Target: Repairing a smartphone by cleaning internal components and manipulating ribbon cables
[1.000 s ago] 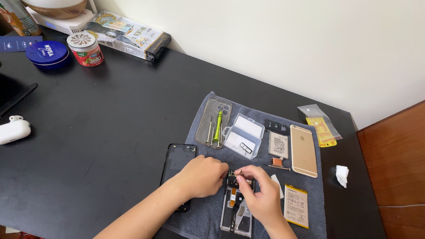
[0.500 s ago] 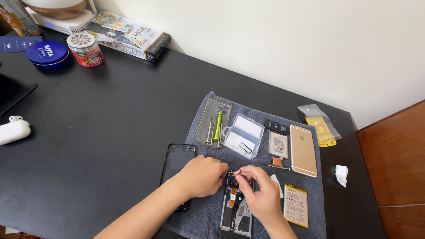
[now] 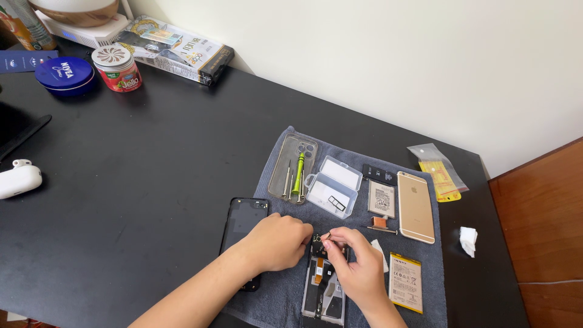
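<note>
The right hand (image 3: 359, 267) pinches some tiny part (too small to identify) at the top end of the opened phone (image 3: 323, 285), while the left hand (image 3: 280, 242), fingers curled together, steadies that same end. The step looks like fine work near the phone's camera corner on the grey mat (image 3: 346, 152); next calls for a steady, precise pinch, with the green screwdriver (image 3: 298, 172) well beyond the phone.

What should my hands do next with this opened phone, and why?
Probably keep the left hand steadying the opened phone while the right hand lifts the small part pinched at its top edge straight up. Both sets of fingers meet at the camera end of the frame, and the clear plastic parts box lies open on the grey mat, a likely place to put it.
</note>
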